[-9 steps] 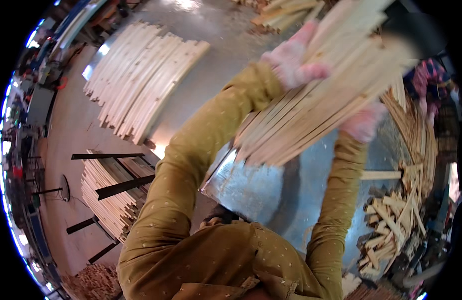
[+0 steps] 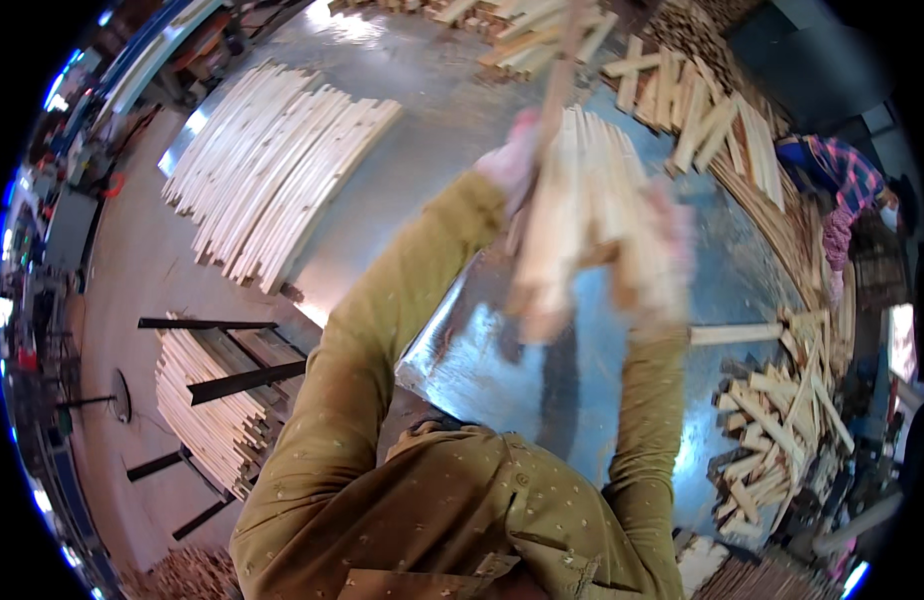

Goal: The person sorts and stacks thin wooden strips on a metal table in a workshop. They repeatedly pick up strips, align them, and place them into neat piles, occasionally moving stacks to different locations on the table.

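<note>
Both my hands wear pinkish gloves and are raised over a shiny metal table point(image 2: 482, 385). My left hand point(image 2: 510, 160) is closed on the left side of a batch of pale wooden strips point(image 2: 587, 190), where a thin brownish strip point(image 2: 559, 95) stands nearly edge-on. At the batch's right side is my right hand point(image 2: 672, 230), smeared by motion but gripping the strips. The strips' near ends are blurred and uneven, with a gap between them. My fingers' far sides are hidden by the wood.
A row of pale strips point(image 2: 282, 170) lies on the table at left. More strips rest on a black-framed rack point(image 2: 217, 400). Short offcuts point(image 2: 772, 430) are heaped at right, and loose pieces point(image 2: 682, 100) lie farther back. A person in a plaid sleeve point(image 2: 847, 180) bends over wood at far right.
The batch of strips has turned from a broad slanted face to a steeper, narrower view and swung left. Both my hands have moved left and lower. The co-worker's arm now reaches lower.
</note>
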Demonstrator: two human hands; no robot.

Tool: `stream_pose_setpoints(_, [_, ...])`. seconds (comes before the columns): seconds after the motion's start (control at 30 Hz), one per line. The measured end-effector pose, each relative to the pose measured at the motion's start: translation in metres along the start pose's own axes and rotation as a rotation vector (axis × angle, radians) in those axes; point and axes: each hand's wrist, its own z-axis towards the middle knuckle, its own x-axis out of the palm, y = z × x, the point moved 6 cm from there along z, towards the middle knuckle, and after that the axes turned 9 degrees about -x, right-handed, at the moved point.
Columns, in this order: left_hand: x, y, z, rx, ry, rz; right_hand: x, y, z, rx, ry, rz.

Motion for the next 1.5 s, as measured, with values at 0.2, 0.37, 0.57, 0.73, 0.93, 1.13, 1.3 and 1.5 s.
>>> stream_pose_setpoints(0.2, [0.031, 0.031, -0.09, -0.396, -0.062, -0.137, -0.068, -0.154, -0.123, -0.003, -0.685, -0.26])
stream_pose_setpoints(0.37, [0.021, 0.055, -0.128, -0.356, -0.105, 0.06, -0.11, -0.174, -0.146, 0.225, -0.725, -0.626])
stream_pose_setpoints(0.57, [-0.032, 0.027, -0.133, -0.214, -0.255, 1.05, -0.106, -0.147, -0.145, 0.574, -0.61, -1.432])
stream_pose_setpoints(0.73, [-0.101, 0.072, -0.125, -0.499, -0.088, 1.701, -0.061, -0.141, -0.144, 0.175, -0.537, -1.844])
stream_pose_setpoints(0.93, [-0.105, 0.077, -0.178, -0.451, -0.764, 1.377, -0.003, -0.164, -0.126, 0.635, -0.569, -1.971])
stream_pose_setpoints(1.13, [-0.123, 0.094, -0.207, -0.728, -0.795, 1.31, 0.019, -0.164, -0.104, 0.825, -0.646, -1.701])
stream_pose_setpoints(1.3, [-0.2, 0.087, -0.223, -0.458, -0.888, 0.822, 0.058, -0.215, -0.082, 0.624, -0.417, -1.74])
stream_pose_setpoints(1.5, [-0.147, 0.089, -0.213, -0.747, -0.712, 1.264, 0.086, -0.268, -0.064, 0.713, 0.125, -1.896])
